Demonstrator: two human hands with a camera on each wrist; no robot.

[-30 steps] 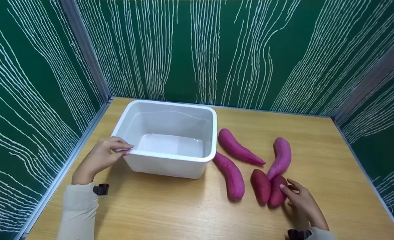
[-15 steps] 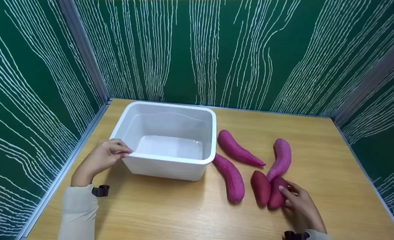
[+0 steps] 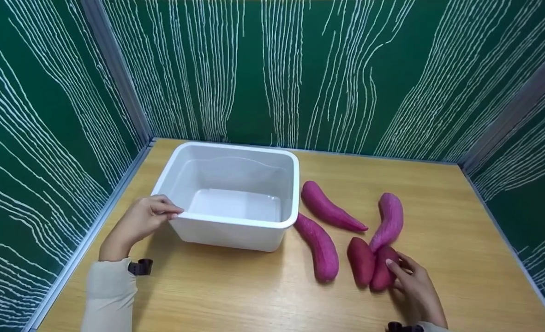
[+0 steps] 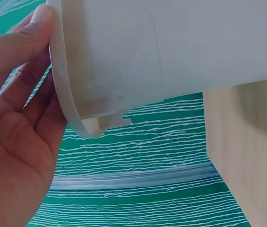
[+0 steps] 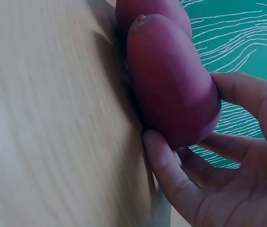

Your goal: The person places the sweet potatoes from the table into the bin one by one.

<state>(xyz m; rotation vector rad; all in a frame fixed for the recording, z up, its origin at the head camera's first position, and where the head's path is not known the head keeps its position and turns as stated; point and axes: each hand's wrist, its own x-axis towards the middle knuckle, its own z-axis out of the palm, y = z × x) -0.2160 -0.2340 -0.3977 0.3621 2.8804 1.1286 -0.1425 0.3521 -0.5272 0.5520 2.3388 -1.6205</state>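
Toward the far-left corner of the worktop, a white tub is standing upright, open side up. The left hand is pinching its rim at the near-left corner, thumb and fingers almost closed together; this hold is probably steadying the tub. Right of the tub, a near pink sweet potato is lying close beside its wall, and a far pink sweet potato is pointing its thin tip toward the worktop's right edge. Further right, nearer the near edge, a left dark-red sweet potato is lying just beside a right dark-red sweet potato; a pale pink sweet potato is extending its narrow end between them. The right hand is gripping the right dark-red sweet potato, partly open around one end, seemingly keeping clear of its neighbour. Whether that piece is resting on the worktop cannot be told.
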